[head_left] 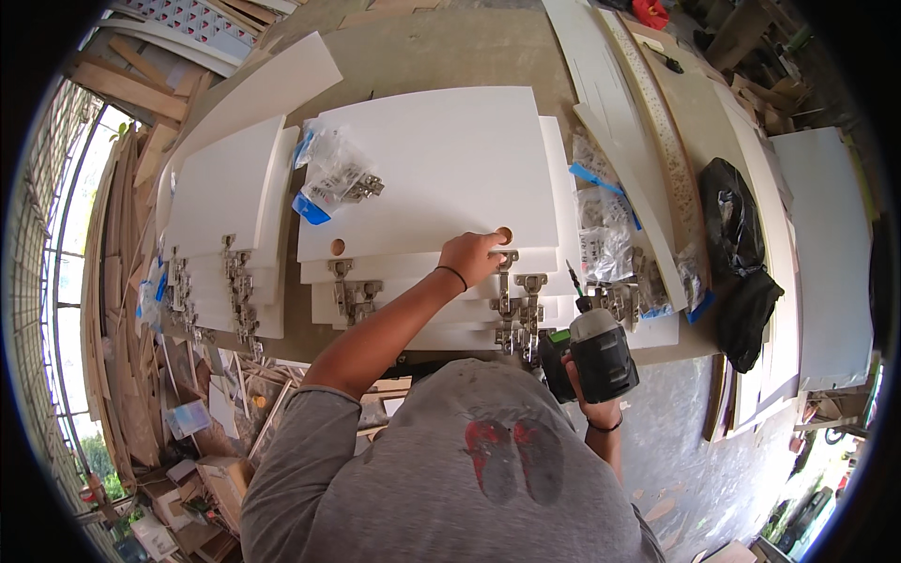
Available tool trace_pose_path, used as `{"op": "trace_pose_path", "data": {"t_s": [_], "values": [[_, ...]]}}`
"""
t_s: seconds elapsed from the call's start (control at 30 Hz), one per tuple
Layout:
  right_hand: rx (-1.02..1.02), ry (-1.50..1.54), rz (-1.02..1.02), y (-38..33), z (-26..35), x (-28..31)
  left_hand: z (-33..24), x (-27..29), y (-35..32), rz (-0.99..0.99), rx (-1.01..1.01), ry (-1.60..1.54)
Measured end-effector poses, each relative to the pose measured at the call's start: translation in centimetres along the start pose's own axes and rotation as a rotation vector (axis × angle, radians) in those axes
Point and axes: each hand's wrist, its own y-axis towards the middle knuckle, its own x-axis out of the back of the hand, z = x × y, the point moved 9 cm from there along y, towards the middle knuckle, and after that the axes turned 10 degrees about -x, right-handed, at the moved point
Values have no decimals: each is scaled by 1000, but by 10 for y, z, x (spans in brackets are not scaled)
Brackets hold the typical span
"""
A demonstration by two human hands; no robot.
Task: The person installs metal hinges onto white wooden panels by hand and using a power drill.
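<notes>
One tan worktop (469, 56) extends under the left hand (471, 258) and ahead of the right hand (593, 407). A stack of white panels (422, 159) lies on it; the left hand is positioned at the near edge of the top panel. A second panel stack (225, 188) lies well to the left of the left hand. White strips (627, 178) lie forward and to the right of the left hand. A black plastic bag (737, 225) lies forward and to the right of the right hand. The right hand is closed around a cordless drill (605, 352), its bit directed forward. A clear plastic bag (328, 155) rests on the top panel, forward and to the left of the left hand. Metal hinges (530, 305) sit along the near panel edges, just below the left hand. The left hand's fingers are bent beside a round hole (505, 234); whether they pinch a hinge cannot be determined. A second hole (337, 247) is located to the left of that hand.
</notes>
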Motion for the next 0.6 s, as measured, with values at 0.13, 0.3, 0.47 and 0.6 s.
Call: {"op": "trace_pose_path", "data": {"t_s": [0.13, 0.3, 0.47, 0.6], "values": [[-89, 82, -11, 0, 2, 8, -3, -17, 13, 121, -73, 169], [-142, 62, -22, 5, -6, 8, -11, -20, 21, 160, -63, 244], [-111, 68, -30, 15, -5, 6, -23, -27, 27, 288, -247, 281], [-203, 120, 24, 46, 7, 19, -18, -30, 33, 368, -230, 268]]}}
